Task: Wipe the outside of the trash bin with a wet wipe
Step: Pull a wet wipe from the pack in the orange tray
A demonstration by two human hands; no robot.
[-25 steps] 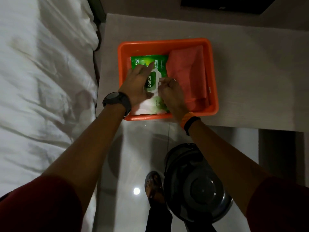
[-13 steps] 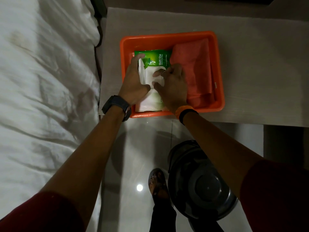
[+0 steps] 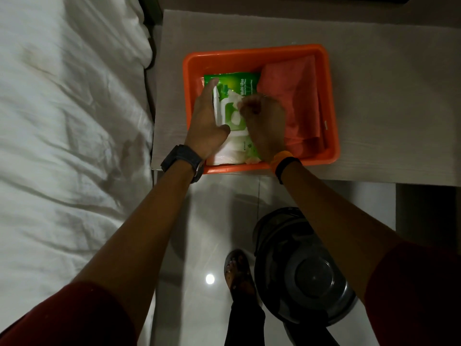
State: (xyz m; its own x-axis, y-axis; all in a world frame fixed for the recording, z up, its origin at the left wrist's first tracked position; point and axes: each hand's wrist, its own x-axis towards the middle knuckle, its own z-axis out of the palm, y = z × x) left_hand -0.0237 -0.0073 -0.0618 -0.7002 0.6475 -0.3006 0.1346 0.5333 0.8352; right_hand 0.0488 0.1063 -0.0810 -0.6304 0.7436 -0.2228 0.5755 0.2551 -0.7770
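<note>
Bin (image 3: pixel 306 278) is seen on the floor (image 3: pixel 219 221), unwiped. A wipe (image 3: pixel 235 98) is pinched by the right hand (image 3: pixel 264 121), the pack (image 3: pixel 234 83) pressed down by the flat left hand (image 3: pixel 207 123). A steady pull is needed next.

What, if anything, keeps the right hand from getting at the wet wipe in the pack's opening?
Likely nothing, so yes: the left hand presses the flap back, the opening is uncovered, and the right hand seems to pinch the wet wipe.

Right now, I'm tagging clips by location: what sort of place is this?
Probably a bedroom: a bed with rumpled white bedding, a pale table beside it, a dark trash bin on tiled floor.
</note>
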